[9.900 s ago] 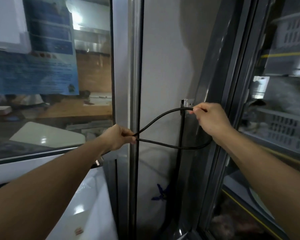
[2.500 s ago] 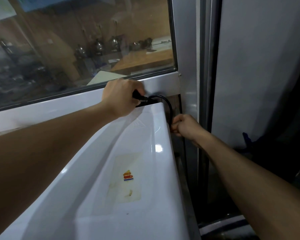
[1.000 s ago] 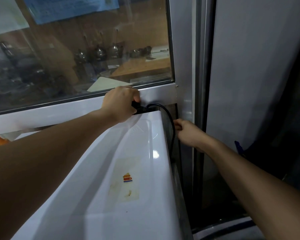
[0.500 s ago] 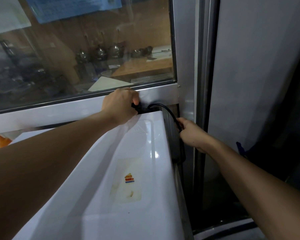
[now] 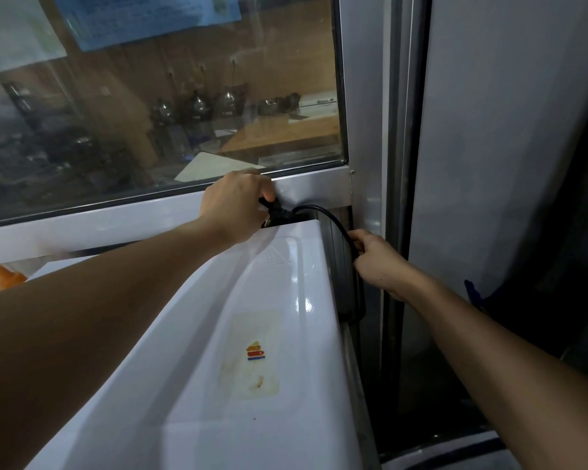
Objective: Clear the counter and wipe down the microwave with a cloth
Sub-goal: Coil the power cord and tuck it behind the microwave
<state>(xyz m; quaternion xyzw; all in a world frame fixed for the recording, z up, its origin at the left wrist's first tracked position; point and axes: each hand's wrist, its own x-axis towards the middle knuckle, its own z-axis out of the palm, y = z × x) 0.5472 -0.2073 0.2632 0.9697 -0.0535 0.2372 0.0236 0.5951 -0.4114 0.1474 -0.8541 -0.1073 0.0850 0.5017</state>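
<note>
The white microwave [image 5: 218, 334] fills the lower middle of the head view, seen from above, with a stained sticker [image 5: 250, 356] on its top. My left hand [image 5: 235, 205] grips the black plug [image 5: 279, 213] at the microwave's back right corner. From the plug a black power cord [image 5: 333, 222] arcs right and drops down the microwave's right side. My right hand [image 5: 375, 257] pinches that cord beside the right edge. No cloth is in view.
A metal-framed glass window [image 5: 184, 96] stands right behind the microwave, with blue paper notices on it. A grey metal post [image 5: 367, 130] and a grey panel [image 5: 506, 164] close off the right side. Something orange [image 5: 6, 276] lies at the far left.
Ten seconds ago both hands held the cord up in a loop by the post. Over the last second my right hand slid slightly down the cord; my left hand kept the plug in place.
</note>
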